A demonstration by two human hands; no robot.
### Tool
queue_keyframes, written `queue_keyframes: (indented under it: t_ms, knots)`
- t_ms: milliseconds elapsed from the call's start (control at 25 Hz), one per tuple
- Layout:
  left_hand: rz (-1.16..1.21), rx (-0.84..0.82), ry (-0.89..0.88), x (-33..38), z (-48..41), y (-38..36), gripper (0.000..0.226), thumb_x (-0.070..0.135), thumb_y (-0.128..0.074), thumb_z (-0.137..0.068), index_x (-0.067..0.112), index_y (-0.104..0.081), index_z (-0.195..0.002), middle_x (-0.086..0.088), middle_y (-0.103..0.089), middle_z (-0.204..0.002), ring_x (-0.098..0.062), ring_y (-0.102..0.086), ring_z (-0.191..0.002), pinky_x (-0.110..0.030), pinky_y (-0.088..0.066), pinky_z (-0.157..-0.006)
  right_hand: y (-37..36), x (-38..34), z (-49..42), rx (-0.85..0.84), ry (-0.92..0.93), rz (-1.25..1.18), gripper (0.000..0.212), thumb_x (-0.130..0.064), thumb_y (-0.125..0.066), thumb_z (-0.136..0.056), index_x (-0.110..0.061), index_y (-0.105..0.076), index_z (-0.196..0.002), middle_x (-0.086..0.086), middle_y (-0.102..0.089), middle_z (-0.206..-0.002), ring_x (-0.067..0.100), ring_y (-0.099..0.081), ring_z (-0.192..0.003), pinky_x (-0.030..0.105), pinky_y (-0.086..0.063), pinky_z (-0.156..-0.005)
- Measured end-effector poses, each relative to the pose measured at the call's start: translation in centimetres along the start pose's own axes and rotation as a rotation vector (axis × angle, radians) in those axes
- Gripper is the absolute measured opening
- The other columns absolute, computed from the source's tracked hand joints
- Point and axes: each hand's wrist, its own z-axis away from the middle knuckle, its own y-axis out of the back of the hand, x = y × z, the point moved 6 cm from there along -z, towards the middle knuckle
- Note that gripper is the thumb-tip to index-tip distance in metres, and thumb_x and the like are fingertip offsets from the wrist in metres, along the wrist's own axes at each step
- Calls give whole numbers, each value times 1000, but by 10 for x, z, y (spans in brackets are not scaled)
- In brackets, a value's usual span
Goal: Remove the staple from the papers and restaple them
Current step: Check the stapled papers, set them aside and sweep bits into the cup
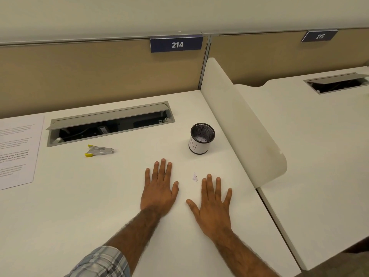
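Head view: both hands lie flat, palms down on the white desk (79, 196), fingers spread and holding nothing, left hand (158, 189) beside right hand (214, 204). The papers (17, 150) lie far left; the stapler (99, 151) sits between papers and hands.

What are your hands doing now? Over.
Both hands, left and right, flat on desk, empty. Papers far left, stapler untouched. Nothing blocking.

An office: numbered desk sign (176, 44), partition panels (99, 76), desk cable tray (109, 122).
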Motion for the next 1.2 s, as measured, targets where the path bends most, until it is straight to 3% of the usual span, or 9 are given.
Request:
queue_keyframes:
  t_ms: [240, 320, 400, 480, 600, 840, 960, 1040, 1200]
  knots:
    - [6, 9, -1, 0, 1, -2, 74, 57, -4, -100, 23, 9, -165, -2, 17, -173, -23, 16, -160, -52, 1, -130, 12, -17, -21, 47, 83, -92, 89, -75, -16, -94, -15, -9, -159, 2, 0, -167, 22, -1, -154, 56, 0, -122]
    - [15, 12, 1, 0, 0, 0, 74, 57, -4, -100, 23, 7, -165, -2, 16, -173, -22, 15, -160, -52, 2, -130, 29, -10, -39, 138, 166, -150, 59, -47, -36, -102, -11, -42, -148, 8, -35, -159, 26, -35, -146, 49, -30, -117]
    - [16, 5, -1, 0, 0, 1, 75, 57, -1, -99, 23, 8, -165, -2, 17, -173, -22, 16, -160, -51, 4, -130, 39, 1, -60, 192, 227, -237, 32, -12, -51, -88, -10, -68, -116, 10, -66, -122, 32, -65, -110, 40, -54, -90]
    - [7, 10, -1, 0, 1, 0, 75, 56, -3, -99, 22, 7, -165, -2, 16, -173, -23, 14, -160, -51, 3, -130, 44, 3, -80, 75, 247, -289, 37, -3, -43, -76, -15, -73, -93, 5, -65, -96, 29, -63, -87, 36, -53, -76]
    - [14, 22, 1, -1, 0, -1, 73, 55, -10, -102, 21, 0, -166, -4, 9, -174, -24, 8, -161, -53, -2, -130, 46, -11, -95, -83, 336, -229, 34, -4, -38, -72, -14, -70, -81, 6, -59, -91, 29, -56, -86, 37, -47, -74]
    - [2, 18, -6, -1, 0, -1, 74, 55, -8, -101, 21, 1, -166, -3, 11, -174, -23, 10, -161, -52, 1, -130, 30, -24, -87, -76, 460, -115, 30, 1, -44, -76, -3, -69, -92, 13, -61, -92, 34, -58, -85, 44, -49, -74]
    - [7, 17, 1, -1, 0, 0, 74, 55, -8, -101, 21, 3, -166, -3, 12, -174, -23, 11, -161, -51, 2, -130, 28, -4, -93, -72, 291, -366, 34, 0, -44, -79, -6, -73, -95, 10, -66, -96, 28, -63, -90, 37, -51, -80]
    - [6, 17, 0, -1, 0, 0, 74, 55, -7, -101, 22, 5, -166, -2, 14, -174, -23, 12, -160, -51, 3, -130, 33, 6, -97, -70, 228, -365, 31, 0, -50, -85, -9, -74, -102, 8, -67, -103, 24, -63, -96, 30, -48, -84]
    - [11, 20, -1, -1, 0, -1, 74, 55, -8, -101, 21, 3, -166, -2, 12, -174, -23, 11, -161, -51, 2, -130, 38, -14, -87, -200, 431, -154, 24, -11, -50, -93, -11, -69, -106, 9, -59, -105, 27, -55, -98, 35, -45, -79]
